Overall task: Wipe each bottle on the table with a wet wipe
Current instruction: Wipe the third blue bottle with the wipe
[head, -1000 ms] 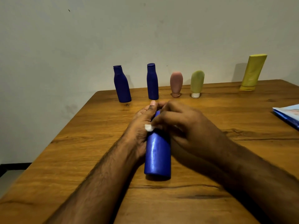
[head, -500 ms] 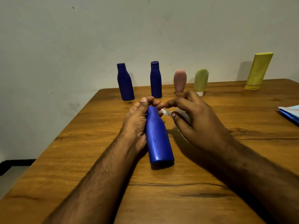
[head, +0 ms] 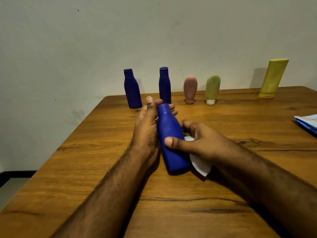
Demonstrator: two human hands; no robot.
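Observation:
A bright blue bottle lies tilted over the wooden table, neck pointing away from me. My left hand holds it along its left side, fingers curled round the neck. My right hand wraps its lower body from the right, thumb across the top, pressing a white wet wipe against it; a corner of the wipe hangs out below the palm. Along the back edge stand two dark blue bottles, a pink tube, a pale green tube and a tall yellow tube.
A blue and white wipes packet lies at the table's right edge, partly cut off. A plain wall stands right behind the back row. The table's left edge drops to the floor.
My right hand came back from beside the bottle's neck and closed round its lower body with the wipe. The bottle tipped up slightly in my left hand.

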